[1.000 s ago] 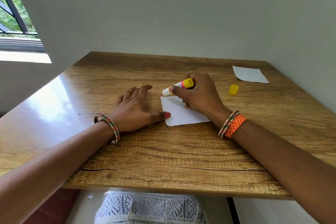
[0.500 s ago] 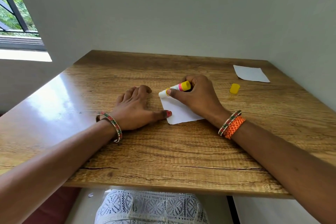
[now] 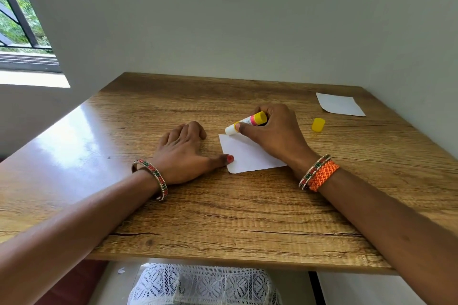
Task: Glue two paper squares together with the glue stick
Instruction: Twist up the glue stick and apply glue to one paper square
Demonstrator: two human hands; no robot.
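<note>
A white paper square (image 3: pixel 244 156) lies flat in the middle of the wooden table (image 3: pixel 223 218). My right hand (image 3: pixel 275 131) grips an uncapped glue stick (image 3: pixel 247 122), white with a yellow and pink barrel, tilted so its tip touches the paper's far left corner. My left hand (image 3: pixel 183 153) rests flat on the table, its thumb pinning the paper's near left edge. The glue stick's yellow cap (image 3: pixel 318 124) lies on the table to the right. A second white paper square (image 3: pixel 339 104) sits at the far right corner.
Grey walls close in the table at the back and right. A window (image 3: pixel 19 20) is at the far left. Both wrists carry bangles. White lace fabric (image 3: pixel 203 285) shows below the table's near edge.
My right hand has slid the glue stick from the paper's upper middle toward its far left corner. The paper has turned slightly. My left thumb stays on the paper's edge.
</note>
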